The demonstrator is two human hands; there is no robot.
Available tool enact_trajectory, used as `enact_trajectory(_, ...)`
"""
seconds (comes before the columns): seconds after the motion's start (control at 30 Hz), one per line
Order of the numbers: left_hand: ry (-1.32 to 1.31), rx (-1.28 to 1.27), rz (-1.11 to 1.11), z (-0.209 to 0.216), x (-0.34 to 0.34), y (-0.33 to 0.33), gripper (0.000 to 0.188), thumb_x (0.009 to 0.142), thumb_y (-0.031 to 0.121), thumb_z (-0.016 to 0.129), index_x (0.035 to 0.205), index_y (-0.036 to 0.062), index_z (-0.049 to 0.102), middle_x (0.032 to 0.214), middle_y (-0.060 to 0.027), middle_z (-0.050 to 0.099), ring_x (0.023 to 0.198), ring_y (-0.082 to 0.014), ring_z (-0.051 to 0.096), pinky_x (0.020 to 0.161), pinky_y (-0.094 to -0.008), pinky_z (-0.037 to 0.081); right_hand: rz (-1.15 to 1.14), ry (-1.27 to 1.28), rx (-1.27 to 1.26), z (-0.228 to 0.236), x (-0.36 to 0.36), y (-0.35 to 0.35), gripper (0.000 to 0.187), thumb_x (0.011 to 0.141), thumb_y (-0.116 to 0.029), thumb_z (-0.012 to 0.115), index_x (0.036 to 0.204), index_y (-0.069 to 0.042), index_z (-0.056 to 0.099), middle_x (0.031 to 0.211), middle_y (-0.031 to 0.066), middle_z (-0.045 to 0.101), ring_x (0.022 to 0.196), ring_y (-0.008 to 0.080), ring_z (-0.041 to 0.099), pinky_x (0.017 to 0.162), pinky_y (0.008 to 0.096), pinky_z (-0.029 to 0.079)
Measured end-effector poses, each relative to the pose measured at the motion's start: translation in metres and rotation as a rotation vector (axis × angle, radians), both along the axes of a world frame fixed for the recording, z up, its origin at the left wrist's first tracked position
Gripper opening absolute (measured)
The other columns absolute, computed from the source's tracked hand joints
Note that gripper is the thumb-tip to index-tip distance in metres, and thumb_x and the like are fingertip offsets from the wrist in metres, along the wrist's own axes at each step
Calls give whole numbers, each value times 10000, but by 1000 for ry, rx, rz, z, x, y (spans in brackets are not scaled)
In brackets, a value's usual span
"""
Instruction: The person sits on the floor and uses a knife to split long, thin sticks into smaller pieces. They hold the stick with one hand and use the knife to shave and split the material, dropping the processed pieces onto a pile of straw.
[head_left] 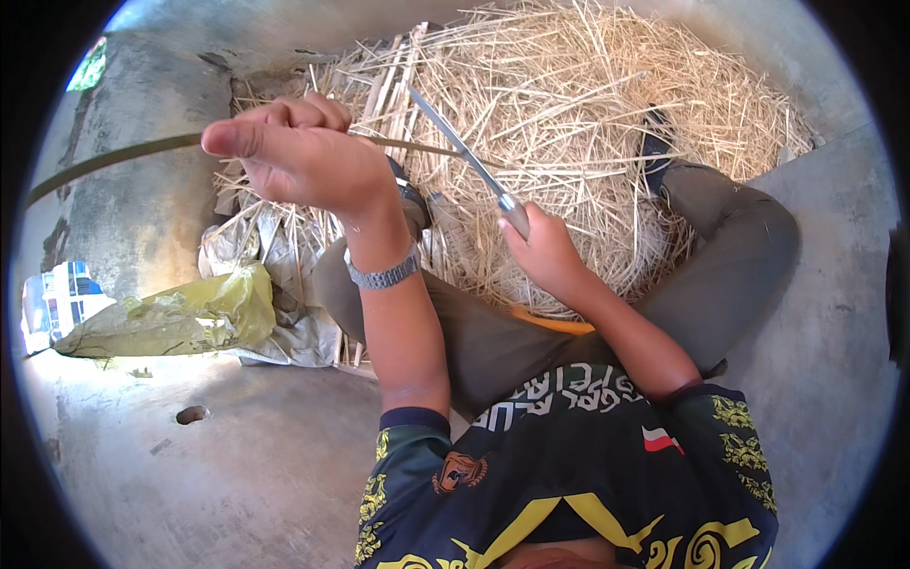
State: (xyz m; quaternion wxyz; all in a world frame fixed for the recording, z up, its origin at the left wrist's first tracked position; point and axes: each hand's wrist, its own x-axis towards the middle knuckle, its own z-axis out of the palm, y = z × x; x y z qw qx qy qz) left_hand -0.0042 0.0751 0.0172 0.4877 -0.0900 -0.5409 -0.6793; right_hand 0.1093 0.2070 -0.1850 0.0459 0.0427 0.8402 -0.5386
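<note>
Strip [142, 149] left, knife [482, 174] right, straw [569, 104] beneath

I logged one knife [485, 176]: narrow grey blade [438, 122], brownish handle [514, 217], tip slanting up-left. One long olive strip [133, 152], gently bowed, reached the blade.

Black jersey [607, 484]: large white block lettering [559, 396] across the front (upside down from here).
Brown emblem [460, 471]: any lettering too small to read.
Flag mark [661, 441]: red and white.
</note>
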Motion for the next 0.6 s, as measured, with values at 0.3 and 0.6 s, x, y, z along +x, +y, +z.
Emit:
enact_trajectory(0.3, 49, -22, 11, -1, -7, -2, 650, 1010, 692, 345, 660, 159, 217, 520, 19, 204, 433, -106, 199, 387, -266, 179, -82, 6, -250, -51, -1, -24, 279, 976, -259, 622, 959, 17, 581, 619, 131, 606, 516, 242, 594, 519, 398, 461)
enact_trajectory(0.6, -20, 34, 4, -7, -9, -28, 646, 995, 713, 355, 684, 162, 225, 534, 28, 191, 448, -102, 187, 399, -271, 167, -14, 152, -19, -9, -7, -23, 291, 940, -274, 649, 1019, 1, 601, 637, 144, 621, 561, 269, 642, 560, 406, 504)
